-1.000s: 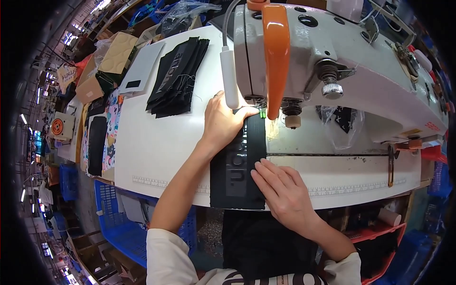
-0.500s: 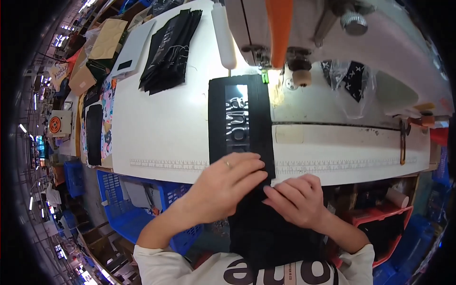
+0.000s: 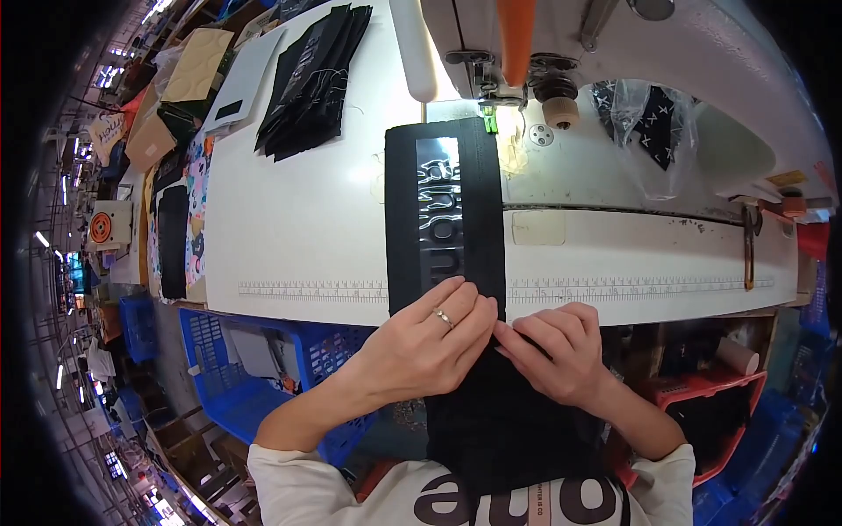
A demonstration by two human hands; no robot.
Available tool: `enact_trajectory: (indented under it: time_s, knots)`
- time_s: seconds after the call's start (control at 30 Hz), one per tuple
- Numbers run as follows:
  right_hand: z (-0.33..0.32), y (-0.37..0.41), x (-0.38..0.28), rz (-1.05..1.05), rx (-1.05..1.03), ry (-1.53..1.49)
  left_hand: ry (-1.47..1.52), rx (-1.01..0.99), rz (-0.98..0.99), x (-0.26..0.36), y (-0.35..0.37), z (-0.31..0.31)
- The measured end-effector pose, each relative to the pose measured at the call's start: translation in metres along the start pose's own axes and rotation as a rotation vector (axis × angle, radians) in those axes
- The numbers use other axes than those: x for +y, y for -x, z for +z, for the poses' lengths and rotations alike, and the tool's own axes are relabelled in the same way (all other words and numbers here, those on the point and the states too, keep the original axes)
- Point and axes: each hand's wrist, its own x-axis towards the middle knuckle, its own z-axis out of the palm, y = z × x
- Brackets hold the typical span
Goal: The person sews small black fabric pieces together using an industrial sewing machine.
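Note:
A black fabric panel (image 3: 484, 210) lies lengthwise on the white table, its far right corner by the green-tipped presser foot (image 3: 490, 120) of a sewing machine (image 3: 702, 79). Down its middle runs a glossy strip with raised letters (image 3: 440, 210). My left hand (image 3: 443, 337), with a ring on one finger, is closed on the panel's near end at the table edge; its fingertips are partly hidden. Close beside it, my right hand (image 3: 557, 355) pinches the near right corner between thumb and curled fingers. More black cloth (image 3: 500, 421) hangs below, over my lap.
A bundle of black panels (image 3: 316, 83) lies at the far left of the table (image 3: 298, 219). A plastic bag with patterned cloth (image 3: 653, 140) sits under the machine arm. Blue baskets (image 3: 237, 386) stand below on the left, a red crate (image 3: 745, 394) on the right. A ruler scale (image 3: 631, 287) runs along the front.
My left hand's fingers, stretched across the panel before, are now drawn together at its near end. My right hand has come slightly closer to it. The camera view has tilted down a little.

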Motion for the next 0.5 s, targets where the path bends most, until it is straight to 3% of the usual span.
enact_trajectory:
  time_s: [0.3,0.4,0.47,0.5]
  knots:
    - [-0.004,-0.007,0.002,0.01,-0.028,-0.017,0.019,-0.016,0.005,-0.004,-0.008,-0.006]
    - [-0.007,-0.009,0.003,-0.012,-0.081,-0.024,0.398,-0.193,-0.165,-0.027,-0.023,-0.015]
    - [-0.009,-0.012,0.004,-0.031,-0.089,-0.016,0.381,0.152,-0.248,-0.064,-0.04,0.007]
    - [-0.01,-0.013,0.004,-0.041,-0.097,-0.01,0.262,0.222,-0.395,-0.085,-0.054,0.015]
